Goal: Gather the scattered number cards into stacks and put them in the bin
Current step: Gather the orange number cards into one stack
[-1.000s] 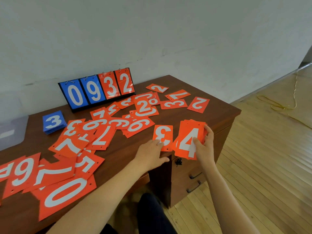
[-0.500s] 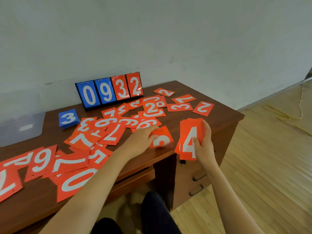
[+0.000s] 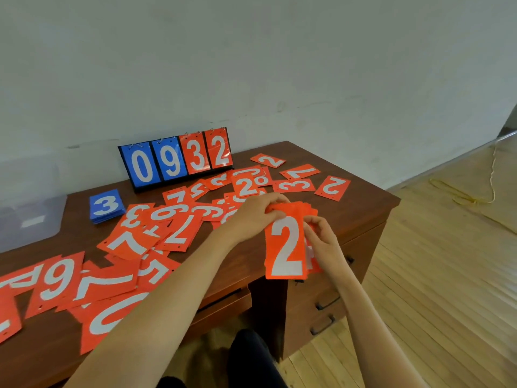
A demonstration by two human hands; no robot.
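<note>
Both hands hold one upright stack of red number cards (image 3: 286, 247) above the desk's front right part; its front card shows a white 2. My left hand (image 3: 253, 214) pinches the stack's top left corner. My right hand (image 3: 323, 242) grips its right edge from behind. Several loose red cards (image 3: 179, 228) lie scattered across the brown desk (image 3: 361, 211), from the near left to the far right. A small stack of blue cards (image 3: 106, 205) topped by a 3 sits at the left. The clear plastic bin (image 3: 28, 214) stands at the desk's far left.
A flip scoreboard (image 3: 176, 159) reading 0932 stands at the back against the white wall. Drawers with dark handles (image 3: 326, 302) are below the desk on the right. A yellow cord (image 3: 470, 197) lies on the wooden floor at right.
My left hand picked a red card off the desk and brought it onto the front of the stack in my right hand. The front card was a 4; now a 2 shows.
</note>
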